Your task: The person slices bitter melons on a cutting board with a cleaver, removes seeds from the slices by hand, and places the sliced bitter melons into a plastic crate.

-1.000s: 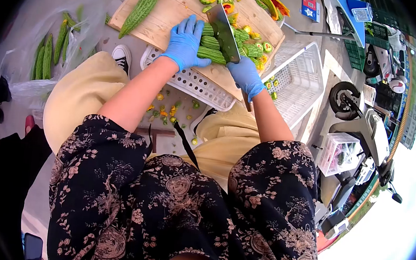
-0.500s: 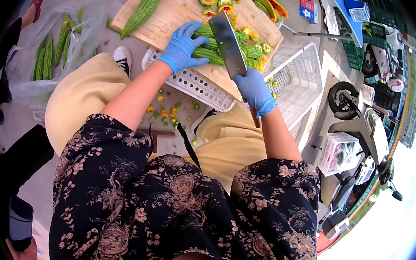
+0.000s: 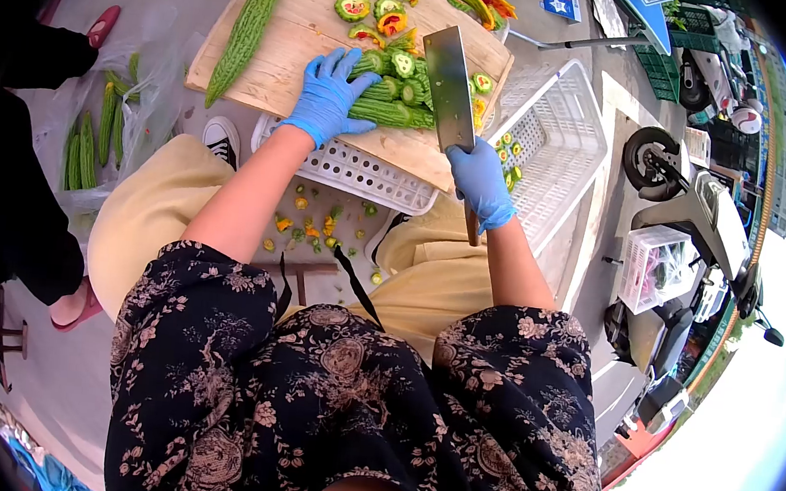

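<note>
The right hand (image 3: pixel 482 186) grips a cleaver (image 3: pixel 451 87); a card (image 3: pixel 558 0) bears illegible print.

The cutting board (image 3: pixel 315 14) is resting over a basket (image 3: pixel 362 173). On it, a whole gourd (image 3: pixel 251 35) is lying at nine o'clock, cut lengths (image 3: pixel 386 112) between three and four. Off the board, a bag (image 3: pixel 153 78) is holding more gourds (image 3: pixel 86 149) at eight, scraps (image 3: pixel 328 226) are lying at six, and a crate (image 3: pixel 563 172) is holding slices (image 3: pixel 514 175) at four, a scooter (image 3: pixel 680 219) standing beyond.

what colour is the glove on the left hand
Blue: the glove on the left hand shows best in the head view.
</note>
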The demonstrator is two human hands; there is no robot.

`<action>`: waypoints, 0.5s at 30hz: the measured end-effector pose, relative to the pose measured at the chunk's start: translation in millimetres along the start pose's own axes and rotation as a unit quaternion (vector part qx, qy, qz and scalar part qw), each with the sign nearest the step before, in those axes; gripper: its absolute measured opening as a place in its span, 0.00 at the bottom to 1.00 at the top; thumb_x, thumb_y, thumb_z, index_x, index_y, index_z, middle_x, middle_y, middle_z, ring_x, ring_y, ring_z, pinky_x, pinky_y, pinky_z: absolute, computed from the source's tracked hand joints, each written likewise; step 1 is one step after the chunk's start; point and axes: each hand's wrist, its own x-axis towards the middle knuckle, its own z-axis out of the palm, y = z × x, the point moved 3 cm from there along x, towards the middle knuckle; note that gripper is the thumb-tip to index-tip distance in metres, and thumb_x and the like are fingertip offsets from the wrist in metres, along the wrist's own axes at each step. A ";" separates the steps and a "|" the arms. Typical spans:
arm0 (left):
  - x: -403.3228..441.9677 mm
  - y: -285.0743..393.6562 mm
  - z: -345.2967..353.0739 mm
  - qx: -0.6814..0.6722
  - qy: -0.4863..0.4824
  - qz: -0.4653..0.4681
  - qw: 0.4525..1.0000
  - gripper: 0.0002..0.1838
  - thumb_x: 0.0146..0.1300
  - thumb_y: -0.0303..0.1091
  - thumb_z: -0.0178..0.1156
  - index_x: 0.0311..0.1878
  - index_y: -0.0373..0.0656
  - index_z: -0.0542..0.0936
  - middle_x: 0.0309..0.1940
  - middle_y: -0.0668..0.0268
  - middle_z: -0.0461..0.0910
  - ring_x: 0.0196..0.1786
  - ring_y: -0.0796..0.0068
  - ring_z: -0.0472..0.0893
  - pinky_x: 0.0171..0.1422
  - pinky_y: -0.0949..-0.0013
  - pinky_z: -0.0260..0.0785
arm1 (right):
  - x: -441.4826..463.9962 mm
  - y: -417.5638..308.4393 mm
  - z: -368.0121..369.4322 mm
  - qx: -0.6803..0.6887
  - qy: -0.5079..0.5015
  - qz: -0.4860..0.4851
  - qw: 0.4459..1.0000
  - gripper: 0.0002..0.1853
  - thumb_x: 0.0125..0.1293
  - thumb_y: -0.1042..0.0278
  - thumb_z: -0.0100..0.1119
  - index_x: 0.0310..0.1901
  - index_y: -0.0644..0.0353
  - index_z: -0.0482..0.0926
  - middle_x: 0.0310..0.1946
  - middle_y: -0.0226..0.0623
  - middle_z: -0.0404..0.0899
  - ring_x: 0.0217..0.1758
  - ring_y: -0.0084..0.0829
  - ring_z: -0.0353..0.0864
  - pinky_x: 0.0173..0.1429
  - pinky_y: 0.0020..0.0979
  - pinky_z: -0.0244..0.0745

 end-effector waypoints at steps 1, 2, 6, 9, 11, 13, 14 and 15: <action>6.1 -2.6 -2.9 -0.003 -0.018 0.013 1.000 0.37 0.38 0.53 0.70 0.56 0.58 0.74 0.66 0.57 0.59 0.67 0.52 0.57 0.70 0.52 0.49 | -2.6 4.8 4.0 0.012 -0.007 0.001 1.000 0.12 0.61 0.64 0.54 0.36 0.68 0.74 0.17 0.33 0.70 0.13 0.24 0.69 0.16 0.28 0.65; 10.4 -6.2 -6.8 -0.007 -0.038 0.026 0.999 0.36 0.37 0.52 0.70 0.55 0.58 0.74 0.66 0.57 0.59 0.67 0.52 0.58 0.69 0.52 0.51 | -3.3 11.8 7.7 0.002 0.001 -0.009 1.000 0.14 0.59 0.64 0.53 0.37 0.69 0.75 0.20 0.42 0.74 0.18 0.32 0.74 0.24 0.32 0.69; 13.9 -35.0 -24.1 0.006 -0.034 0.029 0.999 0.31 0.38 0.47 0.70 0.51 0.56 0.75 0.64 0.57 0.63 0.62 0.51 0.64 0.66 0.54 0.58 | -19.7 24.1 22.8 0.040 -0.005 -0.005 0.999 0.16 0.59 0.63 0.53 0.38 0.71 0.76 0.25 0.55 0.79 0.29 0.45 0.81 0.36 0.37 0.73; 13.3 -63.0 -39.9 0.051 -0.057 0.016 0.997 0.25 0.42 0.43 0.69 0.47 0.54 0.76 0.64 0.57 0.64 0.60 0.52 0.67 0.65 0.56 0.60 | -30.1 34.0 36.5 0.062 -0.009 -0.020 0.998 0.15 0.59 0.64 0.52 0.38 0.71 0.76 0.26 0.57 0.78 0.30 0.48 0.80 0.38 0.39 0.73; 13.5 -71.2 -44.2 0.032 -0.088 0.011 0.996 0.23 0.44 0.42 0.68 0.46 0.54 0.77 0.65 0.57 0.64 0.59 0.53 0.68 0.66 0.57 0.60 | -38.2 40.8 44.5 0.065 -0.008 -0.036 0.997 0.15 0.59 0.65 0.51 0.37 0.71 0.75 0.26 0.58 0.78 0.31 0.51 0.80 0.39 0.40 0.73; 15.9 -66.4 -47.9 0.038 -0.089 0.028 0.995 0.22 0.46 0.43 0.68 0.46 0.53 0.77 0.64 0.57 0.64 0.59 0.54 0.69 0.65 0.56 0.60 | -51.0 41.5 53.2 0.072 -0.004 -0.052 0.996 0.14 0.59 0.65 0.50 0.36 0.72 0.74 0.26 0.59 0.77 0.32 0.54 0.79 0.39 0.43 0.73; 16.8 -65.1 -46.2 0.035 -0.078 0.041 0.995 0.22 0.46 0.44 0.68 0.47 0.53 0.76 0.64 0.57 0.65 0.59 0.54 0.69 0.64 0.55 0.61 | -56.2 44.1 58.2 0.054 0.030 -0.100 0.993 0.13 0.58 0.66 0.49 0.36 0.71 0.73 0.27 0.60 0.77 0.33 0.56 0.78 0.41 0.45 0.72; 19.4 -60.6 -48.5 0.031 -0.067 0.055 0.996 0.23 0.47 0.46 0.68 0.47 0.52 0.76 0.63 0.57 0.65 0.59 0.54 0.69 0.64 0.54 0.61 | -60.3 45.8 61.0 0.051 0.022 -0.084 0.995 0.13 0.58 0.67 0.49 0.36 0.71 0.73 0.27 0.61 0.77 0.34 0.57 0.78 0.41 0.46 0.72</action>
